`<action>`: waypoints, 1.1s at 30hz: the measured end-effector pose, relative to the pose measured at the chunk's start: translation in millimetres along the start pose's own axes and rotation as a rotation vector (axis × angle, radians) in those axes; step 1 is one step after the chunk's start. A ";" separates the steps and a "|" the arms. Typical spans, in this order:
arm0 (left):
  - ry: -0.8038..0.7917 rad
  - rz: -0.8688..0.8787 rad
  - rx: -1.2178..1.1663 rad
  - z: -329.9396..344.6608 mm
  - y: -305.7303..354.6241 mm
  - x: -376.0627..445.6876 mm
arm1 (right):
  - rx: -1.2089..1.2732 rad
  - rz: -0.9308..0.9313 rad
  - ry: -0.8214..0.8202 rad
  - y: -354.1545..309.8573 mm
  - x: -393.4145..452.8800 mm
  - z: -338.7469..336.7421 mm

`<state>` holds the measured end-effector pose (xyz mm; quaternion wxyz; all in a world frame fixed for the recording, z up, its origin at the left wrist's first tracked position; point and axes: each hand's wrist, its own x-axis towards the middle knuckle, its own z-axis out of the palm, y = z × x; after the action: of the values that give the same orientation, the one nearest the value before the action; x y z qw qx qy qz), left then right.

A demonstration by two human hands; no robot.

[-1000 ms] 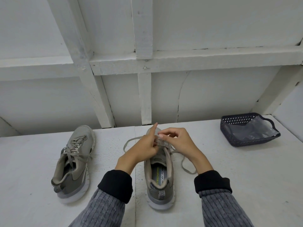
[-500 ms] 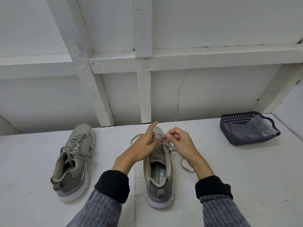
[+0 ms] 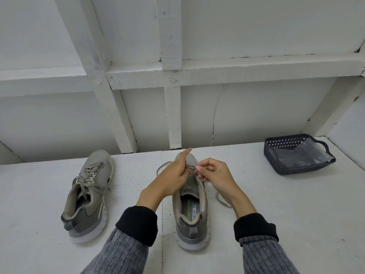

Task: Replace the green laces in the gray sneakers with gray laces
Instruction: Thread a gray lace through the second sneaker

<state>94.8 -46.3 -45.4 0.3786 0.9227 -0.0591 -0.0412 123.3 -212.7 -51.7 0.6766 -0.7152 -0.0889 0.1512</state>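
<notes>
Gray sneaker [image 3: 191,202] at worktop [image 3: 276,204] centre, toe toward far edge, heel near front edge. Left hand [image 3: 171,178] curled over its left side, fingers gripping gray lace [image 3: 190,167] at lowest eyelets, index finger pointing up. Right hand [image 3: 214,176] pinching same lace from right. Loose lace end [image 3: 223,201] trailing on worktop right of shoe. Second sneaker [image 3: 87,192], laced, toward left edge. Dark basket [image 3: 296,153] with clear plastic bag [image 3: 305,155] at far right corner.

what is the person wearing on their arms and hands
Both arms wear grey ribbed knit sleeves with dark vertical stripes, each ending in a wide black cuff at the wrist. The left hand and right hand are bare: no gloves, rings or watch visible.
</notes>
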 end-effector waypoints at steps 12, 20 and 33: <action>0.076 0.015 -0.099 -0.2 -1.5 -1.4 | 0.014 -0.056 0.140 -2.1 3.8 0.8; 0.082 0.010 -0.321 -11.7 -9.5 -1.0 | -0.163 -0.151 0.262 -0.9 7.3 -18.1; 0.477 -0.180 -0.626 -34.2 -26.4 -6.9 | -0.074 -0.096 0.420 16.0 -2.6 -52.5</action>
<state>94.2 -2.9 -39.5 0.6394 0.7479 0.1269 0.1249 137.3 -264.0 -65.4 0.6601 -0.7502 0.0146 -0.0368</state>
